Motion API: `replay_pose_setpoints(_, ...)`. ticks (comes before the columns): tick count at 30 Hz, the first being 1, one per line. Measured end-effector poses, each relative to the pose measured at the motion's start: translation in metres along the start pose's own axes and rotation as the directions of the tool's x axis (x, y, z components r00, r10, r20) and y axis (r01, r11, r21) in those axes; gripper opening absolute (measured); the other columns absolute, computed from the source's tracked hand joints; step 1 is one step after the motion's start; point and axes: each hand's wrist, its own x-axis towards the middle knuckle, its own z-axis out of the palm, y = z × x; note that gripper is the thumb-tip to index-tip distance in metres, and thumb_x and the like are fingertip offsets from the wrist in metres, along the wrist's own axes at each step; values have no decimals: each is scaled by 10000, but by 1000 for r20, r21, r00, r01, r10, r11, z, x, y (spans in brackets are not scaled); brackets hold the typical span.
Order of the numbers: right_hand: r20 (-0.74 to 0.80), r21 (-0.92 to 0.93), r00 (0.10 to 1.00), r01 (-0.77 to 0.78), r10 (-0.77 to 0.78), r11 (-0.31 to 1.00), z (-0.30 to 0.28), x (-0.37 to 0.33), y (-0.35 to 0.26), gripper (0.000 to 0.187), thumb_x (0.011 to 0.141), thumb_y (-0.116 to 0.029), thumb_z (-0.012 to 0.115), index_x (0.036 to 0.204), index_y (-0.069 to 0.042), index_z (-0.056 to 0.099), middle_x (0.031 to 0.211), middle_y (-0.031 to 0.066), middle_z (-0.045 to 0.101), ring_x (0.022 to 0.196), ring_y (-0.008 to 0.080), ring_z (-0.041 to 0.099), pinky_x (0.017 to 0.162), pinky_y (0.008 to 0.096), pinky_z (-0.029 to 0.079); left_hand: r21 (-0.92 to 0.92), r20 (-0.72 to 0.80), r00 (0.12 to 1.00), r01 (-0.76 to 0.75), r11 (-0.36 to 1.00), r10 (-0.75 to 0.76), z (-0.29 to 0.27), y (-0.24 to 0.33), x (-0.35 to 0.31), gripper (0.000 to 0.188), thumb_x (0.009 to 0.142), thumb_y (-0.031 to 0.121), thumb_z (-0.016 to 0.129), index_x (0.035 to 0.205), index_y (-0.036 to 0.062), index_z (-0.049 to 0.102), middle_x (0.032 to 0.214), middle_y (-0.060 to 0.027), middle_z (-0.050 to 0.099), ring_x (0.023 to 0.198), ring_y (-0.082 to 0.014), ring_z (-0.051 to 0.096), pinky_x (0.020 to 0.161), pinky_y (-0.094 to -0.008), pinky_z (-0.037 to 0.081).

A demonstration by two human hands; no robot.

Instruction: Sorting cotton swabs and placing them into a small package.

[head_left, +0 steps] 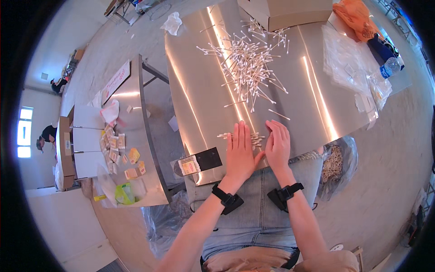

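Observation:
A small bundle of cotton swabs (pixel 257 140) lies crosswise near the front edge of the metal table. My left hand (pixel 240 152) rests flat on top of it, fingers straight and pointing away from me; swab tips stick out on both sides. Just right of the bundle is my right hand (pixel 277 145), its fingers extended and slightly curved, the palm turned inward. Whether it touches the swab ends I cannot tell. Farther off lies a big loose heap of cotton swabs (pixel 251 68). A clear packet of swabs (pixel 189 165) sits on a black card (pixel 209 159) left of my left hand.
A cardboard box (pixel 290 13) stands at the far edge. Clear plastic bags (pixel 346 59), an orange bag (pixel 355 18) and a water bottle (pixel 390 68) lie at right. A second table (pixel 147 174) on the left bears small packs. A bag of swabs (pixel 333 163) hangs beside my right leg.

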Motion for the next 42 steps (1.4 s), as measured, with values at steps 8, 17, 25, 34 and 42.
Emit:
replay_pose_setpoints(8, 18, -12, 1000, 16, -15, 1000, 2, -2, -4, 434, 778, 61, 537, 1198, -34, 595, 1187, 169, 618, 1179, 357, 553, 1027, 458, 439, 53, -80, 997, -7, 999, 11, 1, -19, 23, 1006, 890, 608, 558, 1517, -100, 217, 1601, -249, 223, 1514, -360, 165, 1216, -528, 127)
replay_pose_setpoints(17, 17, -23, 1000, -4, 5, 1000, 1, -2, 0, 437, 769, 52, 552, 1194, -37, 596, 1187, 163, 618, 1180, 355, 552, 1026, 454, 439, -2, 9, 1000, -20, 1000, 20, -7, -11, -13, 1041, 878, 638, 560, 1516, -107, 210, 1612, -254, 188, 1522, -370, 126, 1219, -524, 119)
replay_pose_setpoints(25, 25, -58, 998, 61, -60, 996, 5, -1, 0, 353, 827, 22, 549, 1170, -46, 601, 1171, 150, 623, 1164, 342, 563, 999, 459, 447, -31, 64, 998, 5, 1000, -3, -5, -1, -38, 1058, 863, 650, 563, 1519, -102, 208, 1619, -243, 175, 1524, -366, 123, 1219, -515, 115)
replay_pose_setpoints(34, 25, -63, 998, 55, -53, 997, 4, 1, -1, 355, 807, 32, 555, 1151, -42, 604, 1150, 148, 629, 1160, 335, 569, 998, 447, 449, -62, 50, 998, -33, 998, 36, -5, -6, -33, 1042, 868, 636, 569, 1518, -98, 218, 1613, -247, 194, 1522, -362, 137, 1218, -524, 112)
replay_pose_setpoints(42, 27, -49, 999, 31, -30, 998, 1, 1, -1, 360, 810, 30, 559, 1158, -44, 612, 1163, 138, 632, 1174, 329, 566, 1010, 452, 439, -38, -113, 994, 3, 999, -7, -29, -35, 18, 976, 908, 528, 606, 1520, -103, 182, 1584, -276, 242, 1502, -377, 196, 1209, -554, 131)
